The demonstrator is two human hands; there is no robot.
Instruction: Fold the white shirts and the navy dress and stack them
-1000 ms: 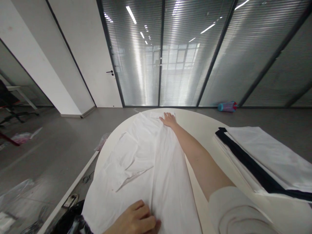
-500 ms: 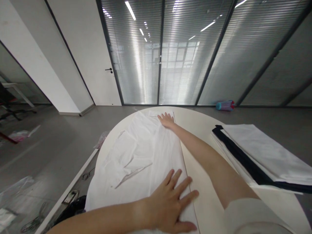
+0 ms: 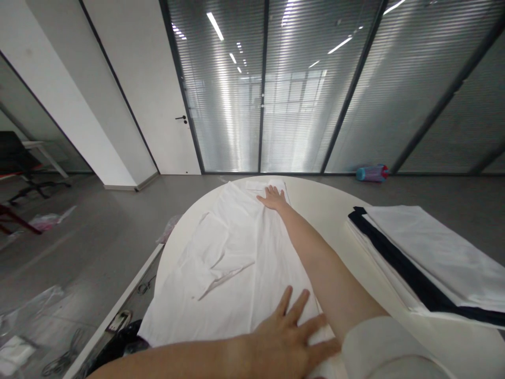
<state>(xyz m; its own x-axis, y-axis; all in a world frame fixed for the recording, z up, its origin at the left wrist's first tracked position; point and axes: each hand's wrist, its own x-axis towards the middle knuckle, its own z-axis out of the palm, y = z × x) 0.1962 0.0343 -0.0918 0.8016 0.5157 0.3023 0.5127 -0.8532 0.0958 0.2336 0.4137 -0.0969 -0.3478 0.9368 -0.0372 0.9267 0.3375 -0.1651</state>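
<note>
A white garment (image 3: 232,263) lies spread lengthwise on a round white table (image 3: 327,202). My right hand (image 3: 272,198) rests flat on its far end, arm stretched out along its right edge. Close to me, my left hand (image 3: 292,337) presses flat on the near end of the cloth, fingers spread, next to my right sleeve. Neither hand grips anything. A few creases show in the cloth's left half.
A stack of folded white and dark cloths (image 3: 426,258) sits on the table's right side. A blue and red cylinder (image 3: 371,172) lies on the floor by the glass wall. Cables and plastic bags (image 3: 27,326) litter the floor at left.
My left hand went from bunched on the cloth's near edge to lying flat with fingers spread, then slid right toward my sleeve. The right hand stayed at the far end.
</note>
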